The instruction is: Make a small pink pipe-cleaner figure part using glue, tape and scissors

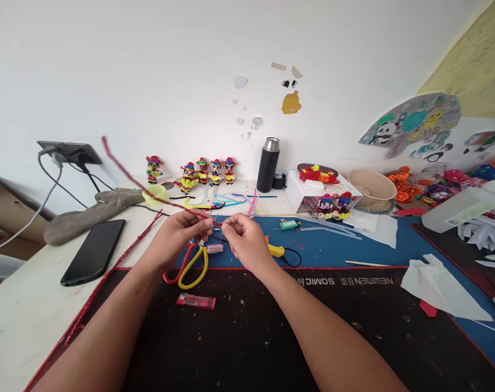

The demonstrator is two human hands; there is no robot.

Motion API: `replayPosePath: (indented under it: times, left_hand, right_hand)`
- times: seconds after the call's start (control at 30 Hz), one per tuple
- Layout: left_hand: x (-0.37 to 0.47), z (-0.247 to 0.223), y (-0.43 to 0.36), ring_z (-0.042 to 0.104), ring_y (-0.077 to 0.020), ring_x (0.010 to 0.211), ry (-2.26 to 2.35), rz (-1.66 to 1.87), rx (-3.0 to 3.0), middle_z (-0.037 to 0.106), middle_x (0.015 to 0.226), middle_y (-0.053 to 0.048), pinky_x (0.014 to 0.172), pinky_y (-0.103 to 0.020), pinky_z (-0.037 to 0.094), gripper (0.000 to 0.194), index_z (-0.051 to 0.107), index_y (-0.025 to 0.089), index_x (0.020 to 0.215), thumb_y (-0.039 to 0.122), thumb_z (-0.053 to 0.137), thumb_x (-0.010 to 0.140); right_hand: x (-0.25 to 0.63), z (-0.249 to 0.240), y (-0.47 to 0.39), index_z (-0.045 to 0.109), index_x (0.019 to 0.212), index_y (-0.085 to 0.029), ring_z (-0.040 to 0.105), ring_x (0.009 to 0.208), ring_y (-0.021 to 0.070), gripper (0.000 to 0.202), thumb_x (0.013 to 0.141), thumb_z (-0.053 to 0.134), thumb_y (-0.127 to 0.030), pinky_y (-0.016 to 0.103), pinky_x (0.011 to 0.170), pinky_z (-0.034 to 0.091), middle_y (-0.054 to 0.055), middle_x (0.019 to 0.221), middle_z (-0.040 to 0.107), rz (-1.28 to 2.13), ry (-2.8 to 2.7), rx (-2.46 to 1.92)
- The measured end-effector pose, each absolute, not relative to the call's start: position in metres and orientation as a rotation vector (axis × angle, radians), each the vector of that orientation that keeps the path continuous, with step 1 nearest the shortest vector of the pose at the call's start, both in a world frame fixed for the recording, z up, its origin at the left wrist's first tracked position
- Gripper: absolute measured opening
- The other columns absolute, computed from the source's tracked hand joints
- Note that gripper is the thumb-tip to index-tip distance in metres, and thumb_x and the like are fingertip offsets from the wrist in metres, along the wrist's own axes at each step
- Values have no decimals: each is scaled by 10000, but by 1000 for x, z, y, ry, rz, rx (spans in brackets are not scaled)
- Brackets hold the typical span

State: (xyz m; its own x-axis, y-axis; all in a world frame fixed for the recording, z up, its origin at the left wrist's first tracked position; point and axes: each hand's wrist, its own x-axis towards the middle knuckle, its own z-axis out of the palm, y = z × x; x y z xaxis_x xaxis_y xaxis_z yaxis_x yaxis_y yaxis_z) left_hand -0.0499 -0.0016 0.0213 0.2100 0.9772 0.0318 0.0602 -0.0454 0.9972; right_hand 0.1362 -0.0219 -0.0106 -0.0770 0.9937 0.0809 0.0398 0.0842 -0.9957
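Note:
A long red pipe cleaner [145,188] slants from the upper left down into my hands. My left hand [184,231] pinches it near its lower end, thumb against the fingers. A short stretch of it shows between the hands, and my right hand [245,237] closes its fingertips on the end there. Beneath my hands lie scissors [206,269] with one red and one yellow handle, partly hidden by the left hand. A small pink block-like piece [215,248] rests beside them. Nearer to me a red lighter [196,301] lies on the black mat [239,348].
More red pipe cleaners [109,272] run along the mat's left edge by a black phone [93,252]. Small fuzzy figures [189,177] and a black thermos [268,166] stand along the wall. A yellow-handled glue gun [276,250], white paper [439,283] and a bowl [372,185] are to the right.

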Motion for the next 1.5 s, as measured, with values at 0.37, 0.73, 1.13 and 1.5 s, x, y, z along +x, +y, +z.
replayPosePath:
  times: [0.37, 0.73, 1.13, 1.5]
  left_hand:
    - [-46, 30, -8, 607, -190, 664, 1206, 1004, 1519, 716, 702, -27, 623, -287, 470, 456, 752, 197, 816, 601, 924, 696]
    - [-46, 33, -10, 600, -184, 661, 1168, 964, 1531, 715, 691, -24, 630, -284, 468, 435, 759, 200, 789, 592, 924, 702]
    - [-45, 23, -4, 633, -199, 629, 1210, 1059, 1536, 741, 681, -60, 599, -294, 491, 385, 780, 192, 728, 546, 927, 692]
    - [-46, 25, -5, 601, -186, 604, 1233, 1035, 1502, 725, 665, -49, 579, -294, 475, 461, 766, 182, 738, 595, 949, 649]
  right_hand:
    - [138, -10, -21, 614, 918, -241, 400, 395, 110, 224, 945, 665, -457, 244, 437, 324, -90, 527, 500, 1242, -1279, -1068]
    - [137, -12, -20, 607, 877, -240, 386, 414, 110, 228, 918, 671, -455, 247, 445, 295, -93, 534, 462, 1185, -1284, -1095]
    - [137, -3, -28, 587, 845, -240, 409, 506, 134, 107, 902, 626, -322, 268, 510, 279, -78, 569, 475, 1106, -1533, -1161]
    - [135, -7, -28, 611, 872, -234, 417, 512, 135, 118, 921, 628, -340, 274, 510, 283, -77, 569, 493, 1073, -1528, -1222]
